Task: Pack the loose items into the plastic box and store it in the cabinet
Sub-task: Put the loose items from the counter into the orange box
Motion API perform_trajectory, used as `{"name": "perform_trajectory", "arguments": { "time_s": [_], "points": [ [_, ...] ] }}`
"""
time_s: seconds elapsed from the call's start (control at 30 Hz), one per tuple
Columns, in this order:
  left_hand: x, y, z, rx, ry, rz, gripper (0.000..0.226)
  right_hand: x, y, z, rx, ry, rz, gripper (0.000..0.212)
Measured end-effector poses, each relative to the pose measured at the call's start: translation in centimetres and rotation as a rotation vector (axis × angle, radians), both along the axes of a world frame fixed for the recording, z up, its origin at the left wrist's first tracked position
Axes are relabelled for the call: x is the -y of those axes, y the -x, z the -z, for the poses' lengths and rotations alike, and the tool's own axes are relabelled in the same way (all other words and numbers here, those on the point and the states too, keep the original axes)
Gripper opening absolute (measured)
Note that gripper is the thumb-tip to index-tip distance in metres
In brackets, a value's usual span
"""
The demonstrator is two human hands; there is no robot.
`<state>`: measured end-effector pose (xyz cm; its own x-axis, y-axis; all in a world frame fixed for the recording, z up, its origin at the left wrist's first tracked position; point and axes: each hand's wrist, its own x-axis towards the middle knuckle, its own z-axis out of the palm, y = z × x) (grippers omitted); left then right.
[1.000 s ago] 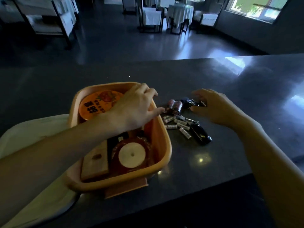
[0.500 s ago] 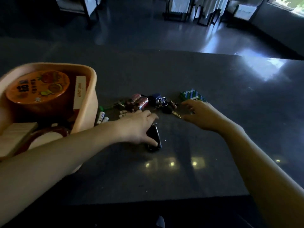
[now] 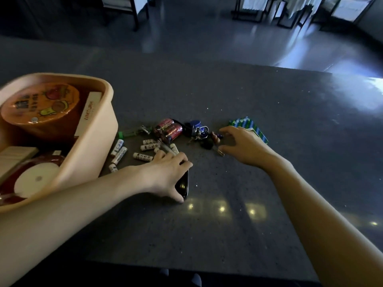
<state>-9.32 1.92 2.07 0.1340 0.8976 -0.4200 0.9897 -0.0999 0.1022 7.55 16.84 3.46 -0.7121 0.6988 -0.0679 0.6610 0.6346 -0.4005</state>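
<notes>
- Left hand: fingers and thumb clamped on black key fob, resting on tabletop.
- Right hand: fingers curled apart over key bunch.
- Small batteries: scattered beside plastic box at left.

Room is dim, light cool and bluish. Tabletop is dark grey speckled stone, glossy: row of small bright reflections near its near edge, larger pale glare at its far right corner. Beyond its far edge, polished dark floor with streaked reflections, brightest toward the upper right. Along the top edge of the view: dark chair frame at upper left, black-legged tables draped in white cloths at upper right, only their lower parts visible. Walls and windows can't be made out.
</notes>
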Motion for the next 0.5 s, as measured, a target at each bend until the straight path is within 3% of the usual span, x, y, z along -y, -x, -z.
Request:
{"name": "perform_trajectory", "arguments": {
  "time_s": [0.27, 0.5],
  "points": [
    [-1.1, 0.8, -2.5, 0.233, -0.109, -0.058, 0.094, -1.5, 4.1, 2.4, 0.027, 0.039, -0.043, 0.071],
    [-1.1, 2.7, -4.1, 0.262, -0.224, -0.088, 0.089, -2.1, 7.1, 4.3, 0.084, -0.001, -0.003, 0.078]
  ]
}}
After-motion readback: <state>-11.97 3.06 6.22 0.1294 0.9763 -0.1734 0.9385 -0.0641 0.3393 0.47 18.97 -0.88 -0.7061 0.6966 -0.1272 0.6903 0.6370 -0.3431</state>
